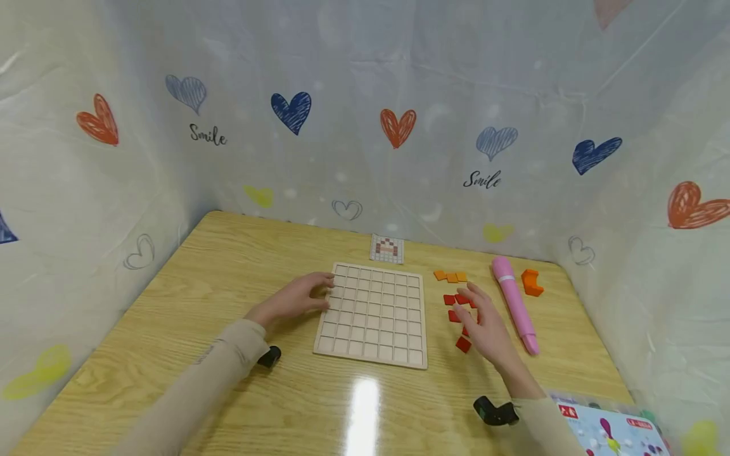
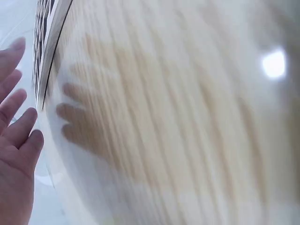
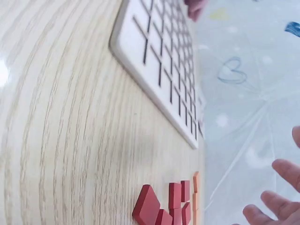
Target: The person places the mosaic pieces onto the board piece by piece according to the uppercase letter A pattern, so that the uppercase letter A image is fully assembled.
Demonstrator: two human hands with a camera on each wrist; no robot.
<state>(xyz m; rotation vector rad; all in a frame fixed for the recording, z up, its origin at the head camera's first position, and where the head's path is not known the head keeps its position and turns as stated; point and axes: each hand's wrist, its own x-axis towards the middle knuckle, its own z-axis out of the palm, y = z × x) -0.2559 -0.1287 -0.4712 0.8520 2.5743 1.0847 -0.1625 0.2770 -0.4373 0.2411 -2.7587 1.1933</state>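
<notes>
Beige sleeves, perhaps faint lettering.

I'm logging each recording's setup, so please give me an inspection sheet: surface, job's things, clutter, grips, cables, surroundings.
Surface: wood-grain table, bright reflection near the front.
Job's things: grid board lying flat; orange tiles and red tiles to its right; small pattern card behind.
Clutter: pink stick-shaped object, orange piece, printed box.
Grips: left grip at the board's left edge, contact unclear; right grip spread over the red tiles.
Cables: nothing seen.
Surroundings: heart-printed curtain.
</notes>
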